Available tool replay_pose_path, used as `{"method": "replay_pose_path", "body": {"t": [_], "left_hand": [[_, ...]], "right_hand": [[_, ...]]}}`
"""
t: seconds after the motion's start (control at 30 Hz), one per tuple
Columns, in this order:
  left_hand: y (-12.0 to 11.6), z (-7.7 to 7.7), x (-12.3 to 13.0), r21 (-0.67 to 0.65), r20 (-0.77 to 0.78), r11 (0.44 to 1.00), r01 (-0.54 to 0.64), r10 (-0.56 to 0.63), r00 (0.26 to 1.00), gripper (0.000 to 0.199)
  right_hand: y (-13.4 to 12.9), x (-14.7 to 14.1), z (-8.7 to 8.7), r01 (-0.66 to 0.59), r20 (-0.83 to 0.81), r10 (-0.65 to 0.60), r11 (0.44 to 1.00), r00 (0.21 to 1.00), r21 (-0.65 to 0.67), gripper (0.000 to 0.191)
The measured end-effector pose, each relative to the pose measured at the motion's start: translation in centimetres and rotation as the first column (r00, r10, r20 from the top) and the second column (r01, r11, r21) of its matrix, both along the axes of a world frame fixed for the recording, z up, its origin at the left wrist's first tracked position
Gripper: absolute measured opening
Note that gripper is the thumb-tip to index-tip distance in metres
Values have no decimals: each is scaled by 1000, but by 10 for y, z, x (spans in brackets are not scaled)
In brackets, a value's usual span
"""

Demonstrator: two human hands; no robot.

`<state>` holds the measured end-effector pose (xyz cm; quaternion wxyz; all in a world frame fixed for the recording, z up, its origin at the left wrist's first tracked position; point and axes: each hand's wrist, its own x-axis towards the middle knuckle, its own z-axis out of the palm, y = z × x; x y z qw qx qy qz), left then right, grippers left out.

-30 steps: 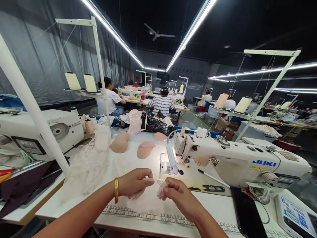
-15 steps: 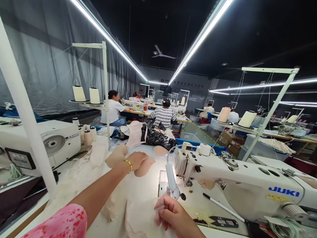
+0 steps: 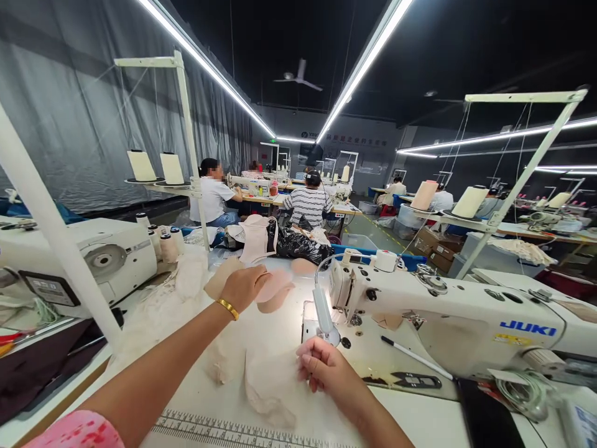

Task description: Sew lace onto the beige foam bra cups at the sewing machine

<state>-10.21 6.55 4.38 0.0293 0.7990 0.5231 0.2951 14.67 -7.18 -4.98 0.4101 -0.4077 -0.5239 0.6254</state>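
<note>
My left hand [image 3: 245,288], with a gold bracelet at the wrist, pinches a thin pale pink piece [image 3: 274,285] above a beige cup-shaped piece [image 3: 276,302] on the white table. Another beige piece [image 3: 218,278] lies behind that hand. My right hand [image 3: 319,364] is closed on the edge of a sheer cream fabric [image 3: 270,379] in front of the sewing machine's needle area. The white JUKI sewing machine [image 3: 448,311] stands to the right, with a small lamp [image 3: 321,309] by its needle plate.
Snips [image 3: 416,380], a white pen [image 3: 417,358] and a black phone-like object [image 3: 487,414] lie at the right. A printed ruler [image 3: 224,429] runs along the front. Cream fabric [image 3: 156,317] is heaped at the left. Behind are a black plastic bag [image 3: 301,246] and seated people.
My left hand has drawn back slightly and raised the pale pink piece off the beige one. The view has tilted downward, showing the ruler. My right hand still holds the cream fabric.
</note>
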Motion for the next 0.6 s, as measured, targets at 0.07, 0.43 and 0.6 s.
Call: {"method": "replay_pose_path", "body": {"t": [0.07,0.43,0.6], "left_hand": [[-15,0,-1,-85,-17,996,14,-16,1000,34],[-105,2,11,-468,25,859,208,-223,975,36],[-117,-4,26,-363,-110,897,253,-311,944,20]], "right_hand": [[-2,1,2,8,0,-8,1000,1000,-7,49],[-2,0,2,55,-76,-54,999,996,0,62],[-9,-5,5,60,0,-61,993,998,98,49]]}}
